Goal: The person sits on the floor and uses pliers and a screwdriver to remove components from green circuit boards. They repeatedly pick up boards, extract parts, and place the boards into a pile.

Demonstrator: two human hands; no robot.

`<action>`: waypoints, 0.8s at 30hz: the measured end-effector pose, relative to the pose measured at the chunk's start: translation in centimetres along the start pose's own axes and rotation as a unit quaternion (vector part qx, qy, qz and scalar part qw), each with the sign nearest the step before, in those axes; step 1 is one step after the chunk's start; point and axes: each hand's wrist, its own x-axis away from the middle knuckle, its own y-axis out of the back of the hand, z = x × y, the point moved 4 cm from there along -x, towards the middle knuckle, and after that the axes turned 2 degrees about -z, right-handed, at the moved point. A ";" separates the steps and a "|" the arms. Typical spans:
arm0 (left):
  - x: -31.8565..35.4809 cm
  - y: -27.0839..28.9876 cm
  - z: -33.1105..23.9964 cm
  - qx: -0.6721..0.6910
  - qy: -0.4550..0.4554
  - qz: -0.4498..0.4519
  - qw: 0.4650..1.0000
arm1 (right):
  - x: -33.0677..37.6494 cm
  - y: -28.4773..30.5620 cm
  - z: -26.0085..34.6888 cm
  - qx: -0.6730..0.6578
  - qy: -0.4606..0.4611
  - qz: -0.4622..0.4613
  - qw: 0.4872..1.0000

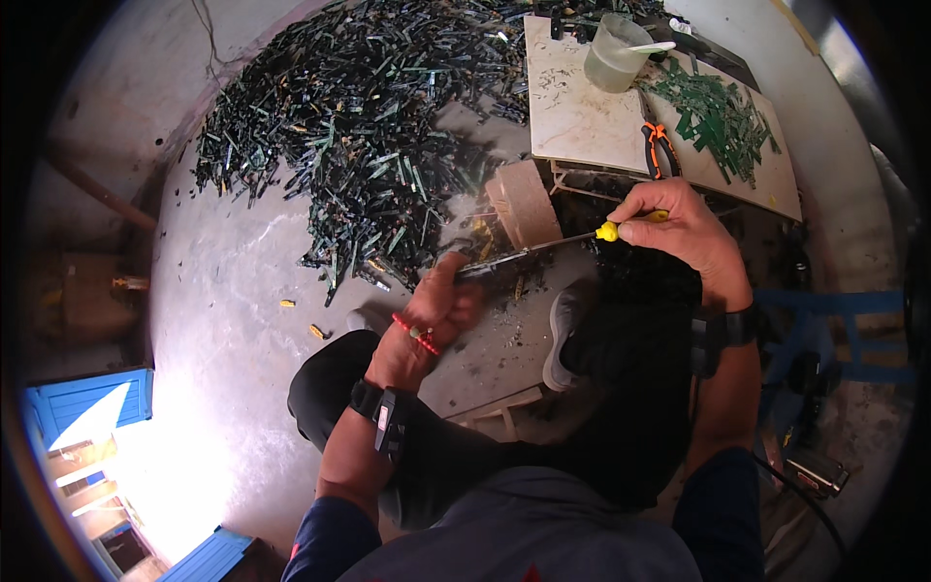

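My right hand (pixel 679 225) is closed round the yellow handle of a screwdriver (pixel 608 232). Its thin metal shaft points left to a narrow dark strip (pixel 495 264). My left hand (pixel 441 301) grips the near end of that strip under the thumb; its other fingers are a little blurred. Shaft and strip meet in front of a tan brick-like block (pixel 524 202). Exactly how the tip sits against the strip is too fine to make out.
A big heap of dark strips (pixel 378 116) covers the floor ahead. On a low board table (pixel 582 126) are a clear plastic cup (pixel 616 56), orange-black pliers (pixel 659 150) and a pile of green strips (pixel 718 116). Small yellow pieces (pixel 317 332) lie on the floor. A blue stool (pixel 844 335) stands right.
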 end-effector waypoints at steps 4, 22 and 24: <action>0.2 0.4 -0.1 -0.012 -0.006 0.013 1.000 | -0.1 -0.1 0.0 0.001 -0.006 0.012 1.000; -0.1 1.1 -0.4 0.002 -0.003 0.063 0.998 | -0.3 -1.2 0.2 -0.011 -0.027 0.026 0.999; 0.1 1.0 -0.2 0.004 0.024 0.051 0.998 | -0.2 -1.3 0.2 -0.091 -0.130 0.064 0.985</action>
